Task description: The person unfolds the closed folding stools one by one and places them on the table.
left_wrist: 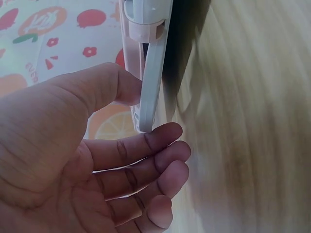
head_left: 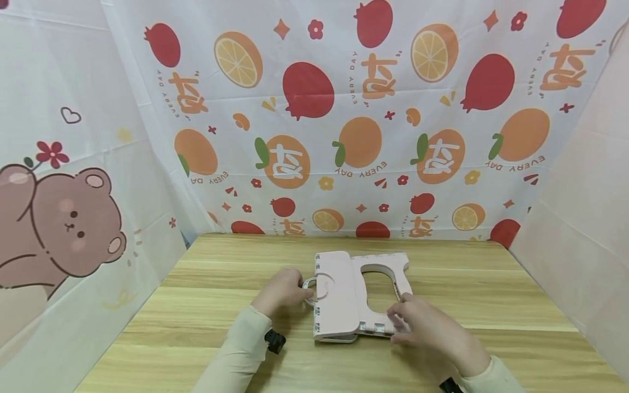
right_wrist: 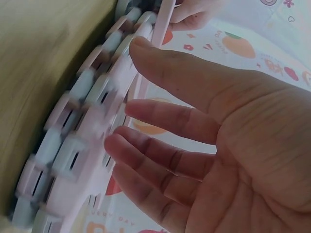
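A pale pink and white folding potty seat (head_left: 339, 297) with an oval opening lies on the wooden table, one panel folded across its left half. Hinge pieces line its edges, shown slightly blurred in the right wrist view. At its left side my left hand (head_left: 287, 292) has thumb and index finger about the grey-white ring handle (left_wrist: 151, 82), the thumb touching it. My right hand (head_left: 417, 325) is at the near right corner. In the right wrist view its fingers are fairly straight beside the hinged edge (right_wrist: 92, 107), with the thumb tip against it.
The wooden table (head_left: 221, 267) extends around the seat. Fruit-printed cloth (head_left: 334, 153) hangs behind it, a bear-printed cloth (head_left: 147, 218) on the left and pale cloth (head_left: 565, 229) on the right. Black straps with wrist cameras are on both sleeves.
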A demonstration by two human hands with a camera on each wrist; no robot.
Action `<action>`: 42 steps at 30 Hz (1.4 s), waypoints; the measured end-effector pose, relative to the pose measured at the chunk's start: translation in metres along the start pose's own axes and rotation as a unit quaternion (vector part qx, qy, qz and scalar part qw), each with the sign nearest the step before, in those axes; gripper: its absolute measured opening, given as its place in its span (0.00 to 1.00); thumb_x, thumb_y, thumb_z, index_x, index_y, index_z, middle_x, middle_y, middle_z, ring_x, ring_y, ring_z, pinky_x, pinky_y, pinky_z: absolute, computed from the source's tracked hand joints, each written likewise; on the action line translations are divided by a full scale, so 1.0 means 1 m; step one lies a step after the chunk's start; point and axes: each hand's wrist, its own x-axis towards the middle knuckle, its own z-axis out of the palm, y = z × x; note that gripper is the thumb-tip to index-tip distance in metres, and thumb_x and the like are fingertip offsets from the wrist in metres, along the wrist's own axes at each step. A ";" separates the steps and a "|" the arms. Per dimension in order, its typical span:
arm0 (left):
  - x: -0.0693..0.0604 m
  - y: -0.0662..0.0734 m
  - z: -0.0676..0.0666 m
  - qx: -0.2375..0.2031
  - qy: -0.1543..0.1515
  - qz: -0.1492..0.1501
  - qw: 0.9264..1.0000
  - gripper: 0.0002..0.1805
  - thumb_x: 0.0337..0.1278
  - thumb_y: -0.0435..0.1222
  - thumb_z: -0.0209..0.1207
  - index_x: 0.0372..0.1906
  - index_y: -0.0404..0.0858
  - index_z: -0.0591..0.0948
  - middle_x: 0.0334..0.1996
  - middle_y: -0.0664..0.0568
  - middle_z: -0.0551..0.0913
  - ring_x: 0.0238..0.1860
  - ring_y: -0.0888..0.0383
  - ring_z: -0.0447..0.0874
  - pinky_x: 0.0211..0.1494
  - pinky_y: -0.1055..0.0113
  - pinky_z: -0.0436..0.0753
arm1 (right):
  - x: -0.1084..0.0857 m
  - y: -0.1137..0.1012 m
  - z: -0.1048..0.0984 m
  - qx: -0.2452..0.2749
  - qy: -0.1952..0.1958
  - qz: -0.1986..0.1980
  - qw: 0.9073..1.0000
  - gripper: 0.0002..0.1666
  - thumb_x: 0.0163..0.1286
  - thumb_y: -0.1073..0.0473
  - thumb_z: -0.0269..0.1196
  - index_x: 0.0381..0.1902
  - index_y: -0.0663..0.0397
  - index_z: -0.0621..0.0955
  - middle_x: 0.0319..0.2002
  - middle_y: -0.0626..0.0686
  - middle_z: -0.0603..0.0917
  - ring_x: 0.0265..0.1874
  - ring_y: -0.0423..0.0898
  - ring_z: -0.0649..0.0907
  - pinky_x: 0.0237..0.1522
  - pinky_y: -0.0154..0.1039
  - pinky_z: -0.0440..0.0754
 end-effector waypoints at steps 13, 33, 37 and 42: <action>0.002 -0.015 -0.012 0.005 0.006 -0.017 1.000 0.17 0.60 0.41 0.72 0.23 0.39 0.78 0.19 0.55 0.71 0.23 0.58 0.70 0.27 0.68 0.67 | 0.001 -0.002 0.010 -0.018 0.025 -0.002 1.000 0.29 0.54 0.53 0.84 0.52 0.58 0.90 0.42 0.46 0.81 0.36 0.36 0.75 0.38 0.37 0.82; -0.005 -0.016 -0.041 -0.064 0.044 -0.022 0.997 0.19 0.65 0.39 0.68 0.20 0.40 0.76 0.18 0.48 0.85 0.19 0.57 0.83 0.26 0.69 0.75 | 0.004 -0.009 0.015 -0.029 0.048 -0.022 0.998 0.26 0.58 0.51 0.83 0.53 0.52 0.88 0.43 0.46 0.81 0.36 0.34 0.73 0.37 0.34 0.77; -0.008 -0.011 -0.051 -0.090 0.065 -0.011 0.994 0.18 0.66 0.39 0.68 0.22 0.40 0.77 0.18 0.50 0.84 0.20 0.58 0.85 0.25 0.68 0.78 | 0.006 -0.011 0.015 -0.033 0.051 -0.021 0.998 0.26 0.59 0.50 0.83 0.53 0.51 0.88 0.44 0.47 0.82 0.36 0.35 0.74 0.37 0.34 0.77; -0.013 -0.003 -0.060 -0.120 0.093 -0.001 0.988 0.13 0.66 0.40 0.66 0.28 0.37 0.80 0.18 0.50 0.84 0.21 0.58 0.87 0.26 0.68 0.79 | 0.007 -0.012 0.014 -0.039 0.057 -0.018 0.997 0.27 0.59 0.49 0.83 0.54 0.49 0.88 0.45 0.46 0.82 0.37 0.35 0.75 0.39 0.35 0.78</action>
